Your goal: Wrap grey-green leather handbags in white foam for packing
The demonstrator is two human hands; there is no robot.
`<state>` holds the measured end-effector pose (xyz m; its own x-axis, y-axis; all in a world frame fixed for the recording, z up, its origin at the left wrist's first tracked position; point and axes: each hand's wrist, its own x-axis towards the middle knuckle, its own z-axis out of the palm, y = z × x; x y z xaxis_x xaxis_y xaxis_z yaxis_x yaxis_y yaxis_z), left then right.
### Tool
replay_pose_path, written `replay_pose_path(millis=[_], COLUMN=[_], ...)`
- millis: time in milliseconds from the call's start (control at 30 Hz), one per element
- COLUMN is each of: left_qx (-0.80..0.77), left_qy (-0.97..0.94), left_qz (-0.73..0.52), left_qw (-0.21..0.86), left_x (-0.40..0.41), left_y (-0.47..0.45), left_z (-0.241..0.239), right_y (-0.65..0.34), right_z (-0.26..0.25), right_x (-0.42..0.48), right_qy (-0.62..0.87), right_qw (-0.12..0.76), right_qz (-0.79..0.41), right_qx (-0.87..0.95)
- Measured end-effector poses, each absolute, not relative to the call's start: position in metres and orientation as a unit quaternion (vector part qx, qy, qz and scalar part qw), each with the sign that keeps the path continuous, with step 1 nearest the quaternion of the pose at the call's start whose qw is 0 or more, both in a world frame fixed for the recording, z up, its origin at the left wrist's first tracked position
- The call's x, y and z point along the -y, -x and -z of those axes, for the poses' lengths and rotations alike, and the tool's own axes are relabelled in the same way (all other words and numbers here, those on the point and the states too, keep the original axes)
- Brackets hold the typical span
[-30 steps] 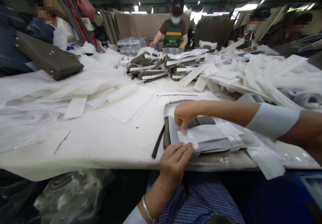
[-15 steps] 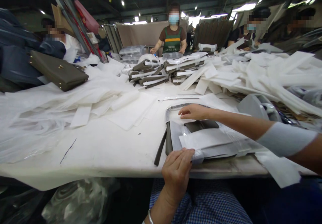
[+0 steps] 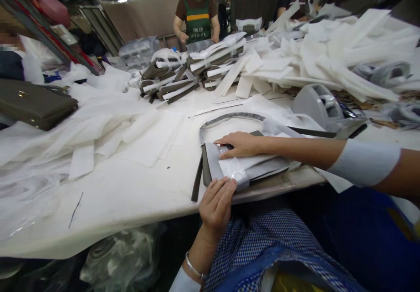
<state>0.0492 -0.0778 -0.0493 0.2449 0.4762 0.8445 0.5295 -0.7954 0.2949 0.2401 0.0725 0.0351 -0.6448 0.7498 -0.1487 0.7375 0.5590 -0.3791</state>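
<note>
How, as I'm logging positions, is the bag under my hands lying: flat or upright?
The bag lies flat: its handle loops across the table, its covered side faces up.

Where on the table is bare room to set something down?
The widest patch of table, bare but for scraps, lies between the dark strap, the white sheets and near edge. A smaller one shows inside the handle, by the right hand. Heaped white strips crowd the far right.
</note>
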Motion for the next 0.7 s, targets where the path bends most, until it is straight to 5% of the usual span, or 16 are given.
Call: replay_pose_path(millis=[333,533,700], left_qx=[0.323,0.518,0.586], left_qy=[0.797,0.67,0.562], left_qz=[0.508,0.478,0.42], left_qw=[-0.034,-0.231,-0.405], left_x=[0.088,0.058,0.006], left_y=[-0.044,-0.017,-0.018], left_z=[0.021,-0.006,-0.009], right_y=[-0.243,-0.327,-0.376], right_z=[-0.039,-0.055,-0.054], right_x=[-0.074,-0.026,0.01], right_qy=[0.482,0.569,0.713], right_qw=[0.106,0.186,0.141], right_qz=[-0.194,-0.063,-0.136], right_qx=[0.848,0.798,0.674])
